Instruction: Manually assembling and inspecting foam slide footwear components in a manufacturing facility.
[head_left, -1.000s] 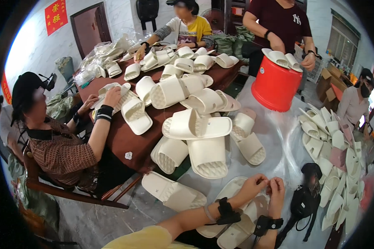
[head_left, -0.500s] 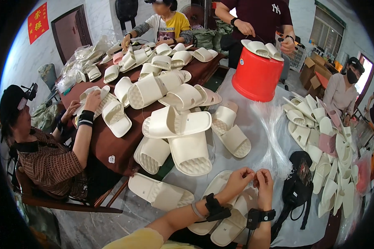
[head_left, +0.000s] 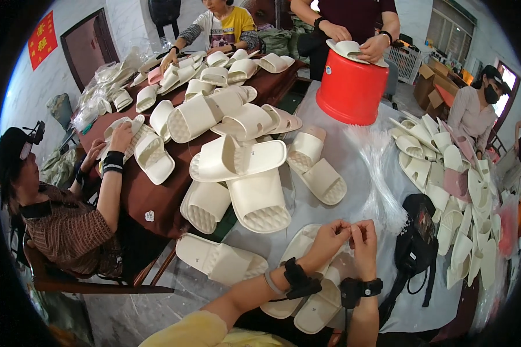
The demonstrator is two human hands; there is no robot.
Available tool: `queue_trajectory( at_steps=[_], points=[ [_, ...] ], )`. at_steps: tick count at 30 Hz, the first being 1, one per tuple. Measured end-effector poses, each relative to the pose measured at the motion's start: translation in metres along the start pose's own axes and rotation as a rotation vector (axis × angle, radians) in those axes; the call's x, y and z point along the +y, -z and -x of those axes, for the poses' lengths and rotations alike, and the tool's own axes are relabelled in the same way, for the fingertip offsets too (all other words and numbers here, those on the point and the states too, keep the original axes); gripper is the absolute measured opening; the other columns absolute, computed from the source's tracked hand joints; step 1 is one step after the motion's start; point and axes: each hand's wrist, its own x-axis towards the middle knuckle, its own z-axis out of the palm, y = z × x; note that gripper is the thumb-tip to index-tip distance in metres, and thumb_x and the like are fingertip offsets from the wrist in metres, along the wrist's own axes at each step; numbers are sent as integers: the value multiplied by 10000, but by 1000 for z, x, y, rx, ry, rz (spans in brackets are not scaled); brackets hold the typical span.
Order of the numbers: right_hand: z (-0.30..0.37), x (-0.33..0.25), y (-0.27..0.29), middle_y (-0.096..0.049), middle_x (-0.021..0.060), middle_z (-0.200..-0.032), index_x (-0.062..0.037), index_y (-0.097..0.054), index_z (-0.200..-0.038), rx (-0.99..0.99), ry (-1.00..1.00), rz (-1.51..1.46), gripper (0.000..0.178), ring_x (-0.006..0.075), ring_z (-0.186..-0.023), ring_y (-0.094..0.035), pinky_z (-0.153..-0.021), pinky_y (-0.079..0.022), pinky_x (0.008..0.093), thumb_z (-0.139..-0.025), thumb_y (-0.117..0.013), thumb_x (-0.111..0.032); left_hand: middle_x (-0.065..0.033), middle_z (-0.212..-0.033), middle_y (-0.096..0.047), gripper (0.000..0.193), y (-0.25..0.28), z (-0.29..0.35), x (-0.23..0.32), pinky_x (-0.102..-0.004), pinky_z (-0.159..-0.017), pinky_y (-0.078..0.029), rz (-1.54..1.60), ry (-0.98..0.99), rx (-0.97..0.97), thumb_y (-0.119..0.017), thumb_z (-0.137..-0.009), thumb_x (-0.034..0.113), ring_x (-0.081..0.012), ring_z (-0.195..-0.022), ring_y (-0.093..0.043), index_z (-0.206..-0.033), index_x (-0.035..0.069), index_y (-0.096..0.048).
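My left hand (head_left: 333, 237) and my right hand (head_left: 363, 236) meet fingertip to fingertip, both pinched closed. Whatever lies between the fingers is too small to make out. Beneath them is a pair of cream slippers (head_left: 318, 309), partly covered by my hands and wrists. Just beyond my fingers, a bundle of clear thin strands (head_left: 376, 173) lies on the grey table cover (head_left: 425, 309). Left of my left forearm rests a single cream slipper (head_left: 221, 258). More cream slippers (head_left: 259, 199) are stacked ahead of it.
A black bag (head_left: 414, 243) lies right of my hands, beside a large slipper heap (head_left: 463, 196). At the back, a co-worker's hands touch a slipper on an upturned red bucket (head_left: 352, 87). Another person at left handles slippers by the brown table cover (head_left: 156, 205).
The view has shifted slightly, moving most things up and left. My fingertips have come together. At the red bucket, the co-worker's hands have lowered onto the slipper.
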Motion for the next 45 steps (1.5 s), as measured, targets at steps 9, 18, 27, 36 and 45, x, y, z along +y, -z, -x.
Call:
queue_trajectory(
  at_steps=[9, 18, 27, 36, 45],
  points=[
    [5, -13, -2, -481, 5, -682, -42, -481, -875, 143, -47, -208, 124, 75, -569, -437, -516, -368, 213, -883, -480, -166, 48, -712, -516, 141, -11, 2, 21, -163, -492, -275, 169, -7, 115, -549, -839, 180, -6, -571, -372, -874, 45, -569],
    [2, -1, 2, -515, 3, -693, -41, -525, -855, 127, -25, -282, 136, 77, -602, -471, -544, -384, 212, -871, -518, -175, 71, -645, -460, 138, -10, 2, 21, -168, -456, -258, 38, -7, 101, -561, -839, 192, -1, -524, -330, -824, 54, -572],
    [1, -2, 4, -512, 7, -675, -40, -523, -834, 120, -65, -339, 126, 79, -591, -466, -538, -371, 207, -854, -538, -164, 50, -679, -512, 156, -9, 2, 23, -165, -474, -278, 28, -16, 37, -566, -838, 199, -5, -544, -360, -832, 43, -573],
    [3, -4, 1, -501, -3, -706, -52, -482, -825, 45, -22, -200, 99, 71, -615, -443, -566, -370, 206, -869, -504, -138, -21, -792, -568, 144, -3, 1, 9, -198, -650, -398, 94, -53, -55, -525, -862, 141, -62, -720, -500, -881, -2, -539],
    [8, -11, 3, -487, 12, -712, -52, -445, -856, 127, 65, -216, 89, 77, -593, -451, -561, -396, 214, -891, -461, -132, -74, -938, -529, 182, -14, 3, 18, -254, -757, -393, -398, -317, 118, -537, -844, 113, -127, -878, -487, -981, -2, -503]
  ],
)
